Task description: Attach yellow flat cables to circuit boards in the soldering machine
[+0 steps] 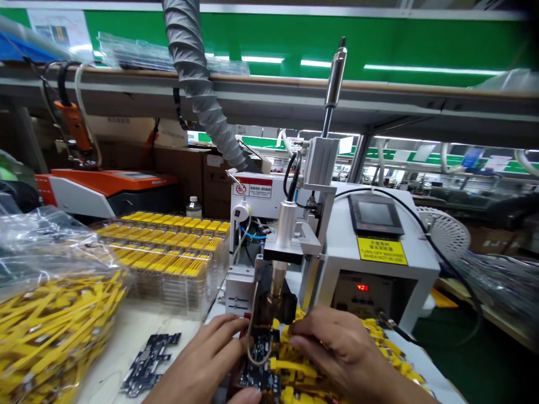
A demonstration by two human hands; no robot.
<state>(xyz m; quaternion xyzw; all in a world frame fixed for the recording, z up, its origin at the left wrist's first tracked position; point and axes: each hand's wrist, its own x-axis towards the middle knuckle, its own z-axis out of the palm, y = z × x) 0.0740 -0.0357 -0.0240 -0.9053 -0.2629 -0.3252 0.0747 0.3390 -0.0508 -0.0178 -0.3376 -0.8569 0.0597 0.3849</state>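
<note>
A black circuit board (259, 376) lies under the tip of a benchtop soldering machine (275, 280). My left hand (210, 359) grips this board along its left side, thumb near the bottom of the view. A bent tube (252, 336) curves down over the board. On the right, my right hand (332, 348) is closed, its thumb and forefinger pinched on a yellow flex cable (297, 322) beside the machine's tip. More yellow flex cables (295, 367) lie heaped between the hands and beneath the right one; the pinched end is partly hidden by fingers.
A second circuit board (149, 362) lies on the bench at left. Behind it stand stacked clear trays (168, 258) of yellow parts, beside a plastic bag (54, 331) of yellow flex cables. A control box (370, 247) stands right; a grey duct (197, 84) hangs above.
</note>
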